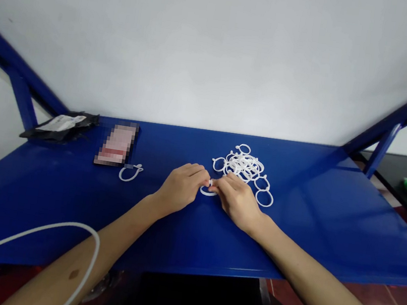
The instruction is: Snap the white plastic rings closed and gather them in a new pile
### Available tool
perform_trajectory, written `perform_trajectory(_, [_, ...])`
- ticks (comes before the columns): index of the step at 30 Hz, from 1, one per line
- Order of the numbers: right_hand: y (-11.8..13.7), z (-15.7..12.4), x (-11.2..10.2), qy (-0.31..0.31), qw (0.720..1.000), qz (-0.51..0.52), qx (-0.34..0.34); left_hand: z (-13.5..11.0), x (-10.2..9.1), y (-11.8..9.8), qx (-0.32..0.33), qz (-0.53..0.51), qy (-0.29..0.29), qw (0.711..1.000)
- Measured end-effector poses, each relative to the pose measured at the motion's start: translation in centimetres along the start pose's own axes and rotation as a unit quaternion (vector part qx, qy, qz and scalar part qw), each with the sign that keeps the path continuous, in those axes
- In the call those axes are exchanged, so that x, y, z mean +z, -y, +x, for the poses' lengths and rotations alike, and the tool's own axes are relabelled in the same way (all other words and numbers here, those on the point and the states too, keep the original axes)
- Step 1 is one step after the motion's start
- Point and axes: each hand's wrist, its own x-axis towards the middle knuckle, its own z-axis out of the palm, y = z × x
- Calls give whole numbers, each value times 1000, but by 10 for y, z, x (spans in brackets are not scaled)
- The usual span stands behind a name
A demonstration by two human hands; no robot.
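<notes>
Between my fingertips is a white plastic ring (208, 192) with a small knob at its top. My left hand (183, 185) pinches it from the left, and my right hand (238, 198) pinches it from the right. The fingers partly cover the ring's upper side. Just beyond my right hand lies a heap of similar white rings (243, 166), several of them overlapping. A separate white ring (127, 180) with a small tab lies to the left of my left hand, near the phone.
A phone (116, 144) with a blurred screen lies at the left of the blue table (312, 214). Behind it is a black packet (64, 126) with a white label. A white cable (62, 225) loops over my left forearm. Blue frame bars (382, 148) rise at both sides.
</notes>
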Motion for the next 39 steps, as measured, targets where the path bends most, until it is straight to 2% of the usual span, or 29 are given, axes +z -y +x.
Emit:
perform_trajectory(6, [-5,-1,4,-5,998,60,35,1,1,0,7,4,-1,1000])
perform_trajectory(11, [-4,-1,4,4,998,47,34,1,-1,0,2,19,23,1000])
perform_trajectory(15, [-3,-2,3,30,999,11,25,1,-3,1,42,52,36,997])
perform_trajectory(19, [-6,-2,4,37,997,52,47,2,-3,2,46,50,48,997])
perform_trajectory(22, [-11,2,4,16,992,92,82,5,-3,1,5,80,66,995])
perform_trajectory(24, [-13,6,1,-16,990,82,111,7,-7,3,-59,146,52,986])
perform_trajectory(28, [-20,12,-7,-79,987,20,141,2,-26,18,-239,281,7,929])
perform_trajectory(31, [-28,13,-13,-122,982,-30,144,-10,-37,34,-319,303,31,898])
perform_trajectory(35, [-42,11,-17,-161,970,-95,157,-19,-31,45,-322,292,99,895])
perform_trajectory(39, [-50,10,-17,-130,968,-127,173,-14,-18,40,-272,238,156,919])
